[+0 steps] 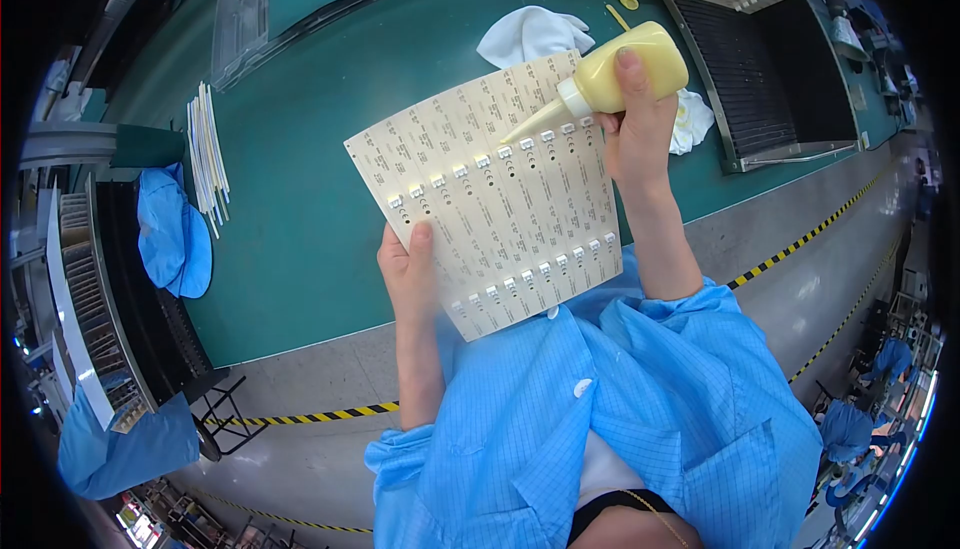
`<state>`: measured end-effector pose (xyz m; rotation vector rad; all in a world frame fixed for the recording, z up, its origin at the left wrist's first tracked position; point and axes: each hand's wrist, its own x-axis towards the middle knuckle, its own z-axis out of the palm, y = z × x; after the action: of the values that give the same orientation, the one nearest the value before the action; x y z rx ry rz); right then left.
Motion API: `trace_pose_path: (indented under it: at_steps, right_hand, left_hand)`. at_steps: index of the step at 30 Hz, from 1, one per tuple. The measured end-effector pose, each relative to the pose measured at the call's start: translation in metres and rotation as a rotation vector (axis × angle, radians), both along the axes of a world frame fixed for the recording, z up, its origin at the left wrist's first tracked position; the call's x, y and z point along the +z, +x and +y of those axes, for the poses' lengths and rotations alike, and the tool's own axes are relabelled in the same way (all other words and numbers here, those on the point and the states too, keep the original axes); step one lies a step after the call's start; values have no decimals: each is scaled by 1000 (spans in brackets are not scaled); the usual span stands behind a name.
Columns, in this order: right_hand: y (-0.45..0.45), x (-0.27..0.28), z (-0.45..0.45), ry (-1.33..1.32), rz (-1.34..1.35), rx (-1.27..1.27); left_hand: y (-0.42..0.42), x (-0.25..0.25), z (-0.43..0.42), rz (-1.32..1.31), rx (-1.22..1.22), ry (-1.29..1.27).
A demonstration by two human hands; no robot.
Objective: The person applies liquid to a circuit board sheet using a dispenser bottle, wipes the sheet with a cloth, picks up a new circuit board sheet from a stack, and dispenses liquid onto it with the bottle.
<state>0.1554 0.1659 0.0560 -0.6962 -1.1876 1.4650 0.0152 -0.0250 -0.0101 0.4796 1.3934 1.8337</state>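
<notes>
A cream circuit board panel (500, 219), printed with rows of small text and carrying two rows of small silver connectors, is tilted in front of my body. My left hand (408, 271) grips its left edge, thumb on the face. In my right hand (640, 119) is a squeeze bottle (645, 64) of pale yellow material with a white collar. Its tapered nozzle (532, 123) points down and left, the tip at the upper connector row. Whether the tip touches the panel I cannot tell.
White cloths (533, 37) lie on the green table (300, 239) beyond the panel. At right stands a black slotted rack (760, 79) with upright panels. Thin sticks (205, 159) and a blue cap (174, 229) are at left, beside another rack (100, 289).
</notes>
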Motion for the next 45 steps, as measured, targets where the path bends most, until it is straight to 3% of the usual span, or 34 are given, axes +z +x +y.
trace_pose_path:
  at_steps: [45]
  right_hand:
    - [0, 9, -4, 47, -71, -60]
  left_hand:
    - [-3, -6, -4, -12, -32, 18]
